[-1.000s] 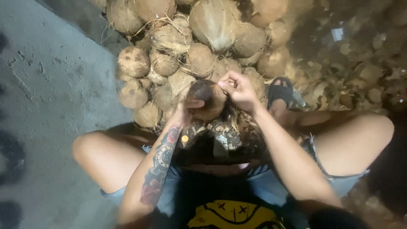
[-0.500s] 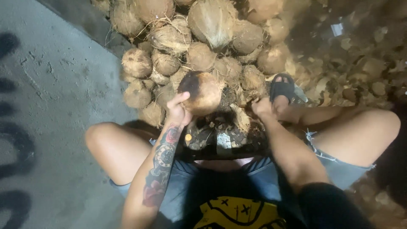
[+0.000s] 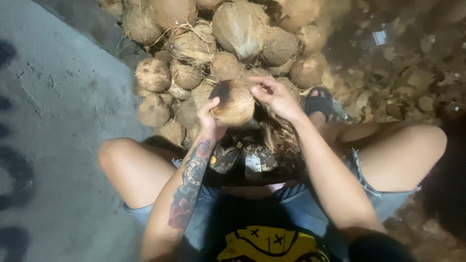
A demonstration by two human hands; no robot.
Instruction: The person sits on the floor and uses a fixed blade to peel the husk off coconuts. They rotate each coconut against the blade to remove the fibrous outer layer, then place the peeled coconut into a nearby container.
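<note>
In front of the seated person's knees, in the head view, a mostly husked coconut [image 3: 234, 103] is being held up just above a dark container of husk scraps [image 3: 247, 162] that is sitting between the thighs. The left hand [image 3: 209, 115] is cradling the coconut from its left and lower side, the thumb lying up along the shell and the fingers curling underneath, where they are mostly hidden. The right hand [image 3: 275, 97] is working at the coconut's upper right edge, its fingertips pressed together as if pinching a strand of fibre, though the fibre itself is too fine to make out.

Judging from the shell, the husking of this coconut is looking nearly done: most of its surface is showing smooth and brown, with a darker patch at the upper left and only loose fibres hanging off the right side. What is left seems to be picking off those last strands.

Beyond the hands, a pile of unhusked coconuts [image 3: 228, 43] is lying against the concrete floor [image 3: 58, 145], so much of the wider job appears still to be waiting. To the right, torn husk pieces [image 3: 403, 82] are covering the ground beside a sandalled foot [image 3: 318, 101].
</note>
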